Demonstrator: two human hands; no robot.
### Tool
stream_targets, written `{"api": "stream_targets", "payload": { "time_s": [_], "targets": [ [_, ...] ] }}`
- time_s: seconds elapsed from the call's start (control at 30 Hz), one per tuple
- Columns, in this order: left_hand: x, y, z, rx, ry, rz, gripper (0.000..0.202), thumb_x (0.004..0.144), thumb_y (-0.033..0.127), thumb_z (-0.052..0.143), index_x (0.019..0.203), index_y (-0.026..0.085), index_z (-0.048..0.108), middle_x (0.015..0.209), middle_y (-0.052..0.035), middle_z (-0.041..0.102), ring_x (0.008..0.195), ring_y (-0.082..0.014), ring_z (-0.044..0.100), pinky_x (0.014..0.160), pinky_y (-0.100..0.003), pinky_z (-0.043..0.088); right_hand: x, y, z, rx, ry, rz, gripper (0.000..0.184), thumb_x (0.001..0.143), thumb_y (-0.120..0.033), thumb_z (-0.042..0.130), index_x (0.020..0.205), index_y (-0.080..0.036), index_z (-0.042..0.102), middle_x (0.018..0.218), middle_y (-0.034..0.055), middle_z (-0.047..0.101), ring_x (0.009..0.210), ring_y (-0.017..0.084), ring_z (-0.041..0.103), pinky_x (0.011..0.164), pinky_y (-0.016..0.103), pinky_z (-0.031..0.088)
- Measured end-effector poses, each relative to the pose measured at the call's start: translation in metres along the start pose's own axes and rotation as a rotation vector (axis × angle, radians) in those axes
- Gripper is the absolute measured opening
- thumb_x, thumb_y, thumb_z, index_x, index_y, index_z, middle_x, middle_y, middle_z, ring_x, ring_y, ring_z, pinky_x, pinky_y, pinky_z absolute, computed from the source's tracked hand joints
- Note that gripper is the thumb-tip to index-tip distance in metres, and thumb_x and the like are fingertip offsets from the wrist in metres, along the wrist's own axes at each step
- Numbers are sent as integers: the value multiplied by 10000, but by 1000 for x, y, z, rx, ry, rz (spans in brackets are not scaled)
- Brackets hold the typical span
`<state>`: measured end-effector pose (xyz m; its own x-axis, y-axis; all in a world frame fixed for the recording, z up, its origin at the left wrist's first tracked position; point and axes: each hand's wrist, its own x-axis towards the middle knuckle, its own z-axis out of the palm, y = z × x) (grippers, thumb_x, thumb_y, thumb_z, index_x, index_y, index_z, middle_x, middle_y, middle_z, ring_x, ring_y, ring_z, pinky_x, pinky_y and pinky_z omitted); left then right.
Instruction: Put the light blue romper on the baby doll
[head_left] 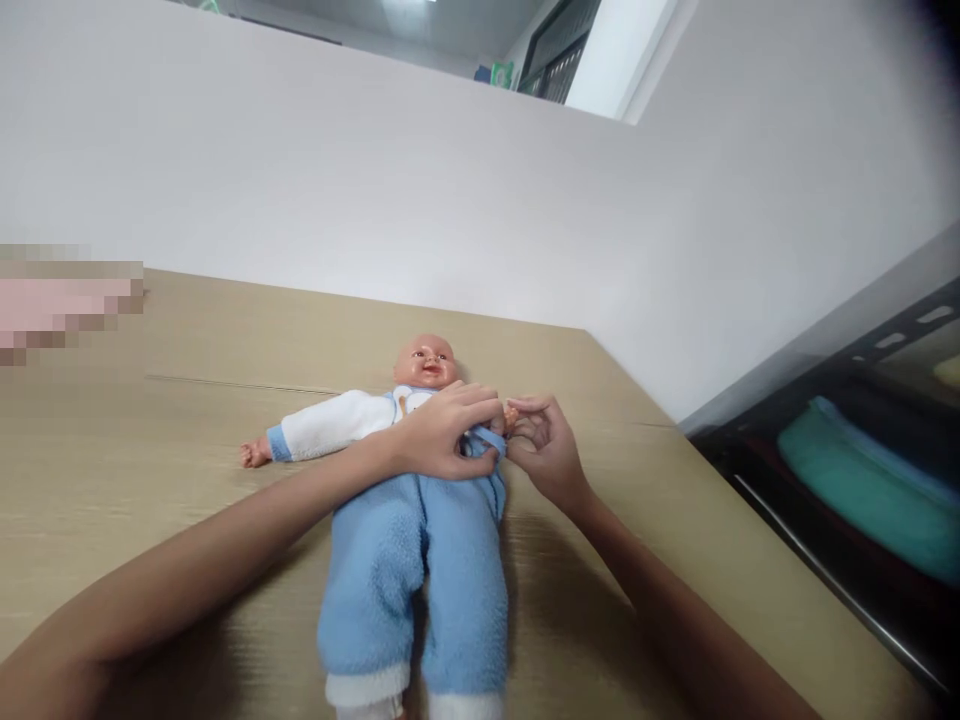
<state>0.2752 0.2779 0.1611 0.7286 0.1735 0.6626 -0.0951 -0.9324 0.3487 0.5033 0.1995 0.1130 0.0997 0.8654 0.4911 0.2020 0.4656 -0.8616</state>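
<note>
A baby doll (420,520) in a fuzzy light-blue romper with white sleeves lies on its back on the wooden table (150,440), head toward the wall. My left hand (446,435) rests across the doll's chest, fingers curled around the blue cuff of its sleeve. My right hand (544,450) is beside the doll's shoulder, fingers pinched on the doll's small hand at that cuff. The doll's other arm stretches out to the left, bare hand showing.
A white wall rises just behind the table. To the right, past the table's edge, stands a dark rack (840,480) holding a teal folded cloth (870,490). A blurred pinkish patch (60,300) sits at the table's far left.
</note>
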Motion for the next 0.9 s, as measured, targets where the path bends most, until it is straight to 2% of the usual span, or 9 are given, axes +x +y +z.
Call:
{"api": "stream_targets", "payload": {
  "time_s": [0.1,0.27,0.33,0.43,0.53,0.6,0.67,0.77,0.9],
  "targets": [
    [0,3,-1,-45,42,2,73,888,263,637,948,245,599,937,-51,701,898,-246,656,833,-401,433,-9,-3,8,-58,-96,-61,427,849,-330,1007,1148,-300,704,1280,63,741,1156,256,767,921,372,676],
    [4,2,2,-238,90,-176,105,878,290,667,942,237,603,934,-30,656,874,-224,632,835,-369,481,-19,-16,7,-32,-225,-27,242,1060,-394,815,1280,-325,742,1339,70,734,1321,289,715,1101,440,609],
    [5,-1,2,-308,109,-255,127,908,320,682,977,227,631,970,-31,667,911,-225,640,862,-365,504,-19,-21,6,1,-253,-8,253,1088,-447,771,1309,-324,774,1336,72,737,1312,290,707,1126,445,591],
    [5,-6,1,-366,122,-387,139,922,334,671,1004,223,651,984,-20,678,945,-226,635,913,-373,517,-19,-28,6,31,-279,20,269,1065,-490,796,1267,-313,816,1297,67,749,1296,286,698,1176,441,562],
    [5,-13,1,-364,102,-500,123,904,326,664,975,226,657,993,-19,696,983,-235,645,961,-385,524,-20,-29,10,65,-246,104,229,1054,-513,814,1135,-299,821,1211,53,778,1220,270,713,1159,423,565],
    [4,-17,1,-347,53,-514,130,891,322,676,976,224,672,1019,-24,717,1012,-240,662,983,-387,530,-21,-25,13,136,-175,209,261,1053,-551,809,1043,-291,809,1133,40,792,1154,254,725,1125,403,579],
    [4,-20,2,-343,7,-503,155,904,346,689,995,221,682,1020,-26,728,1008,-240,673,969,-383,530,-21,-18,15,280,-85,345,302,1025,-593,828,1056,-294,808,1142,34,808,1154,248,736,1124,393,588],
    [3,-21,2,-349,-33,-498,261,956,465,714,1029,215,693,992,-30,723,977,-241,675,922,-377,522,-22,-7,16,447,6,491,419,951,-650,875,1142,-284,804,1205,50,824,1151,254,755,1100,393,622],
    [0,-25,3,-335,-41,-525,260,1011,470,665,1058,214,668,1007,-45,731,987,-245,689,910,-379,523,-23,-3,18,294,46,454,427,941,-657,892,1067,-278,741,1011,15,789,914,212,742,885,336,652]
  ]
}}
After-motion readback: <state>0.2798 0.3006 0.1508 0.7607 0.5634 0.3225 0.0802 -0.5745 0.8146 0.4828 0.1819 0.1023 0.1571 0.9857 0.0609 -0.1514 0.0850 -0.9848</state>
